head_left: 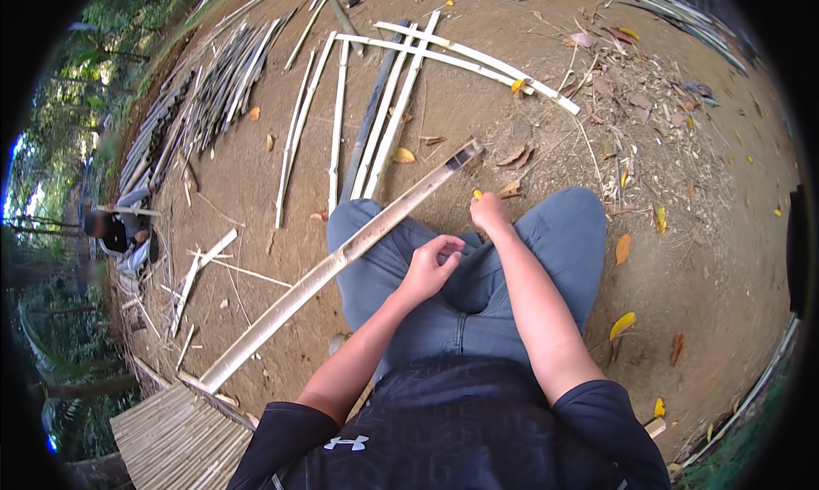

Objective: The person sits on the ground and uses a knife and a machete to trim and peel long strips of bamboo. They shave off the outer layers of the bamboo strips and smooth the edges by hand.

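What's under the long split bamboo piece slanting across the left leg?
The split bamboo piece passes over the gray trousers, which show on either side of it; lower down, brown soil does. Whatever lies directly beneath is covered.

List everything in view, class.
Bamboo channel: one, tan, centre left
Slatted panel: one, tan, lower left
Long strips: several, mostly cream, ahead
Stick pile: one, grey, upper left
Stick bundle: one, grey, upper right
Leaves: many, mostly yellow, scattered
Trees: several, green, left
Ground: one stretch, brown, throughout
Other person: one, dark top, left
Small object: one, yellow, at right hand
Trousers: one pair, grey, centre
Shirt: one, black, bottom
Left hand: one, bare, near centre
Right hand: one, bare, near centre
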`<move>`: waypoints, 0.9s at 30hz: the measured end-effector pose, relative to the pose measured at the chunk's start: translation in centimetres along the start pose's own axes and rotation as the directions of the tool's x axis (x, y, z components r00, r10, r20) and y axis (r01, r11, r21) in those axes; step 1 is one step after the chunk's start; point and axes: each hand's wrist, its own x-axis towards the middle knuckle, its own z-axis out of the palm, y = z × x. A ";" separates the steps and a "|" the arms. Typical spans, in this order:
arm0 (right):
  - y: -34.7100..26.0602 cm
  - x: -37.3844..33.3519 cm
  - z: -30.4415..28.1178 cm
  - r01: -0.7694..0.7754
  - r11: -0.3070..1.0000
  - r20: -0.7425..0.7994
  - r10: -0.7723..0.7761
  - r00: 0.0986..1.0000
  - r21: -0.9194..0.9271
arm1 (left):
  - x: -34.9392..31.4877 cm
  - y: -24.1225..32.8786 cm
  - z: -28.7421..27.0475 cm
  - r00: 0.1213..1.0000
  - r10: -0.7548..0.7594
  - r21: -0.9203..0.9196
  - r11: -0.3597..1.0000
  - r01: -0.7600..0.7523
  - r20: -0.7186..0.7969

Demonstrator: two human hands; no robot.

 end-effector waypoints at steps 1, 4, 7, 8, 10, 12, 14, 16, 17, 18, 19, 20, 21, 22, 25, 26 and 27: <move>0.0 0.0 0.1 0.010 1.000 -0.005 -0.010 1.000 -0.008 | -1.2 -0.1 0.0 1.000 -0.018 0.011 1.000 0.018 0.007; 0.3 0.5 0.6 0.023 0.999 -0.036 -0.025 0.999 -0.039 | -4.0 1.0 -0.7 1.000 0.021 0.104 0.994 -0.019 -0.022; 1.2 1.7 1.1 0.058 0.998 -0.017 -0.058 0.998 -0.034 | -6.0 1.1 -1.7 0.991 0.027 0.088 0.996 -0.015 -0.134; 1.0 1.9 1.2 0.045 0.999 0.000 -0.045 0.999 -0.011 | -7.0 0.9 -2.2 0.980 0.018 0.108 0.994 0.004 -0.198; 1.5 2.7 1.4 0.046 0.999 -0.011 -0.046 0.999 0.007 | -8.3 1.5 -3.8 0.949 0.022 0.146 0.989 0.025 -0.315; 1.9 3.2 1.6 0.054 0.998 -0.007 -0.054 0.998 0.009 | -10.1 0.9 -5.2 0.886 -0.023 0.058 0.997 0.056 -0.464; 2.2 3.5 1.8 0.066 0.998 0.004 -0.066 0.998 0.000 | -12.3 -1.5 -6.9 0.818 -0.074 -0.004 0.996 0.087 -0.570; 2.5 3.9 1.9 0.076 0.997 0.018 -0.076 0.997 -0.013 | -14.7 -3.4 -8.1 0.753 -0.128 -0.106 0.991 0.078 -0.645; 2.6 4.1 2.0 0.082 0.997 0.013 -0.082 0.997 -0.013 | -15.8 -4.3 -8.7 0.721 -0.150 -0.060 0.987 0.149 -0.677; 2.6 4.2 2.0 0.088 0.996 0.010 -0.087 0.996 -0.014 | -16.5 -4.7 -9.4 0.709 -0.176 -0.057 0.980 0.189 -0.683; 2.7 4.3 2.0 0.091 0.996 0.004 -0.091 0.996 -0.013 | -17.1 -5.1 -9.7 0.680 -0.227 -0.125 0.972 0.197 -0.697; 2.8 4.3 2.0 0.090 0.996 -0.003 -0.090 0.996 -0.002 | -17.4 -5.5 -10.0 0.652 -0.278 -0.193 0.960 0.201 -0.706; 2.5 3.9 2.0 0.093 0.996 -0.004 -0.093 0.996 0.006 | -17.5 -5.9 -10.4 0.646 -0.252 -0.188 0.968 0.168 -0.721; 2.3 3.5 1.9 0.094 0.995 -0.007 -0.094 0.996 0.014 | -17.3 -6.3 -11.0 0.640 -0.226 -0.182 0.974 0.135 -0.734; 1.7 2.9 1.5 0.098 0.995 0.015 -0.097 0.995 -0.030 | -15.6 -6.2 -12.2 0.679 -0.169 -0.133 0.986 0.106 -0.715; 1.6 2.7 1.3 0.102 0.994 0.014 -0.101 0.995 -0.036 | -14.7 -6.0 -12.7 0.700 -0.154 -0.111 0.988 0.107 -0.697; 1.9 2.5 0.9 0.095 0.995 0.005 -0.095 0.996 -0.041 | -13.2 -2.9 -12.7 0.761 -0.122 -0.070 0.993 0.100 -0.637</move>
